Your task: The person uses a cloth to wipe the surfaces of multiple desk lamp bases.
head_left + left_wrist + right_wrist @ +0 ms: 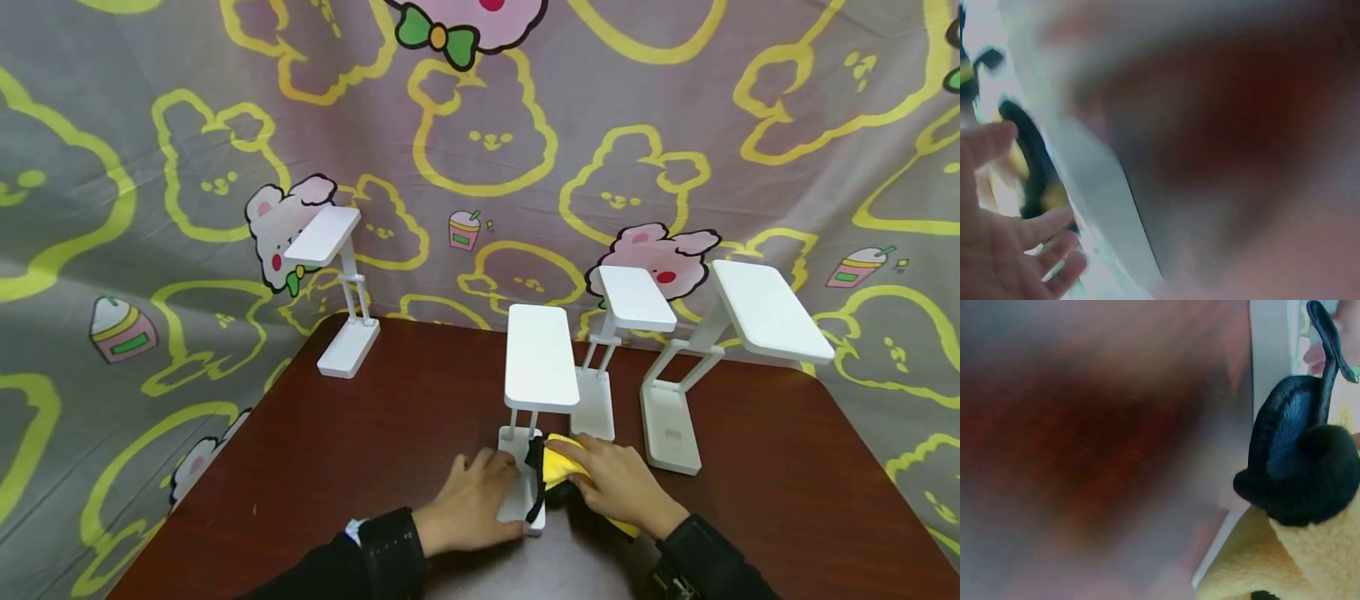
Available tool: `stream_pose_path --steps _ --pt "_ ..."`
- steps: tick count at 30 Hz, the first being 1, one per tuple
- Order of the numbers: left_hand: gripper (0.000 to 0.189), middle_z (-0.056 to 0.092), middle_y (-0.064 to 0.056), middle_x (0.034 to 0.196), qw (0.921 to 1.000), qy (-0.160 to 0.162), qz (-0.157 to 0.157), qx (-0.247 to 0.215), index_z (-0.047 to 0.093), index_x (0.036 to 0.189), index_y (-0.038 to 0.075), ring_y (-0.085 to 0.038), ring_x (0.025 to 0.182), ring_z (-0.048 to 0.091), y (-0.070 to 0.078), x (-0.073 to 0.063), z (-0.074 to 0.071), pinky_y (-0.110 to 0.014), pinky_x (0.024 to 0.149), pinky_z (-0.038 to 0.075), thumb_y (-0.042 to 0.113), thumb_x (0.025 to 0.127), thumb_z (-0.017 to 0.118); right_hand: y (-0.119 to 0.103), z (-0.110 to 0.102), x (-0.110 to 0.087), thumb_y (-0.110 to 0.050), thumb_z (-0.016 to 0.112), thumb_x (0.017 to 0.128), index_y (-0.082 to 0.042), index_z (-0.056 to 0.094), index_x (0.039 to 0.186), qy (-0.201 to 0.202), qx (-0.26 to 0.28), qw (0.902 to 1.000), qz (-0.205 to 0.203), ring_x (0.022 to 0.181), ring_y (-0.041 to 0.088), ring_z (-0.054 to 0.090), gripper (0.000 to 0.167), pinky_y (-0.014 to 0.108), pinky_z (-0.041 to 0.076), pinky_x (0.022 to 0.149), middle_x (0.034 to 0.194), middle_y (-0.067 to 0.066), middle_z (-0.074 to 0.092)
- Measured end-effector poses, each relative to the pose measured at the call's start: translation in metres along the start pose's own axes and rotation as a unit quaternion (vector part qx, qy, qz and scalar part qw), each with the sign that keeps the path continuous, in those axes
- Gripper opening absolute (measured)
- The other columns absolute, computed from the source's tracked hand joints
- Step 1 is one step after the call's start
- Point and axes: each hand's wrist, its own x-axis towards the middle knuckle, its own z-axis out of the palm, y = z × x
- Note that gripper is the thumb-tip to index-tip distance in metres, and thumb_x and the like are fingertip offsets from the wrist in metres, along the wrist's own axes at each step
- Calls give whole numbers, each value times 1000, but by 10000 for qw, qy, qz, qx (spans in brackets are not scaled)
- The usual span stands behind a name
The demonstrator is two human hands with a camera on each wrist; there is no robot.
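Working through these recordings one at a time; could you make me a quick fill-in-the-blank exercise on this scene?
____ white stands are on the brown table.
The left hand is at the nearest stand's ____, not its raised top.
The right hand holds a black-and-____ fabric item.
In the head view, the lone stand is on the ____.

Missing words: Four; base; yellow; left.

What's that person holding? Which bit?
The right grip holds the black-trimmed cloth by its yellow part. Can't tell whether the left grip holds the nearest stand's base.
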Motion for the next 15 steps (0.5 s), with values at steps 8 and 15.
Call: stream_pose_path --steps 8,15 --pt "89 46 -3 140 9977 -305 -181 -583 52 144 22 -22 128 38 -47 21 4 -61 100 31 66 71 76 -9 5 21 -22 72 86 -24 61 129 -298 -32 9989 -352 62 5 49 44 20 35 48 90 -2 60" --pt "90 46 -3 143 9979 -240 -221 -564 54 142 24 -23 131 38 -48 23 6 -75 105 21 68 67 78 -21 -1 18 -18 74 82 -27 67 124 -553 -84 9970 -535 63 5 49 44 20 39 51 91 -3 61"
